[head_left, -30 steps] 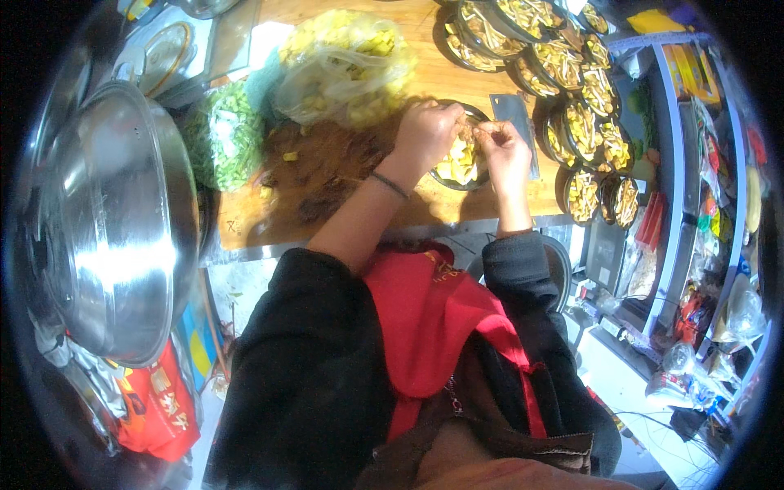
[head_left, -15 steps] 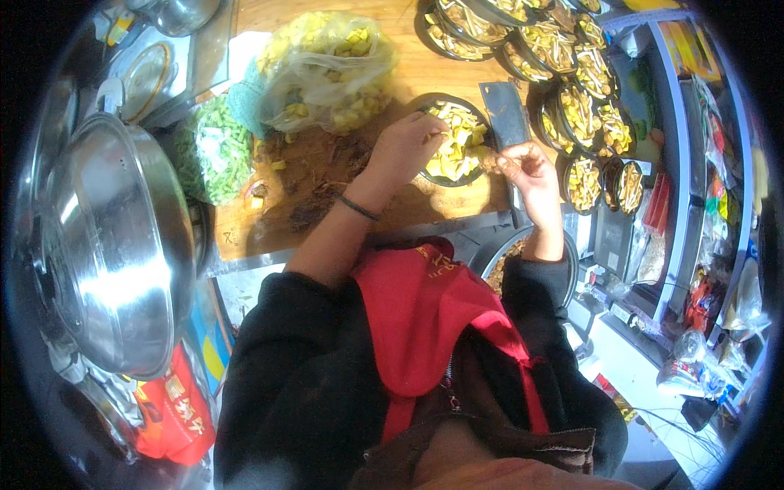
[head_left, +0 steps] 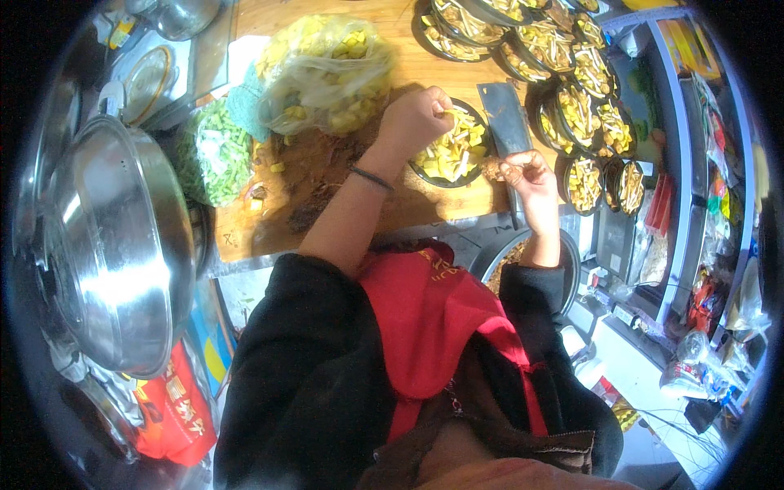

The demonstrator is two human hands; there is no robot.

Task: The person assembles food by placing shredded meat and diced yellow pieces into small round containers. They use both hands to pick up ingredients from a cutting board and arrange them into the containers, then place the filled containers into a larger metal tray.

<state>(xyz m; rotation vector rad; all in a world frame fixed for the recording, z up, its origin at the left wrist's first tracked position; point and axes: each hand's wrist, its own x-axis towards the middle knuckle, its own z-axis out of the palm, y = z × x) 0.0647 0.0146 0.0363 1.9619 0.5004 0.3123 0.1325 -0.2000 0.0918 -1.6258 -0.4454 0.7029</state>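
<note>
Curling over the dark round plate (head_left: 452,152), the left hand (head_left: 412,118) is bunched into a loose fist, its fingertips pinched on the pale yellow strips heaped there. That forearm runs up from the lower middle, bare from the pushed-back black sleeve (head_left: 302,367), with a thin dark band (head_left: 371,177) around the wrist. The right hand (head_left: 527,173) hangs just beside the plate's right edge, palm turned up and fingers curled inward around a few small scraps; how firmly it grips them I cannot tell. Its wrist bends back toward the body, the forearm short and steep.

Just above the right hand, a cleaver (head_left: 506,122) lies flat on the wooden board (head_left: 425,65), blade away from the person. To the plate's left, a clear bag of yellow chunks (head_left: 327,69) slumps on the board, and further left a bag of chopped greens (head_left: 216,155). A row of filled dark plates (head_left: 572,73) curves along the board's far and right side. A large steel bowl (head_left: 114,245) stands at the person's left, well apart from both hands. A red apron (head_left: 425,327) covers the chest.
</note>
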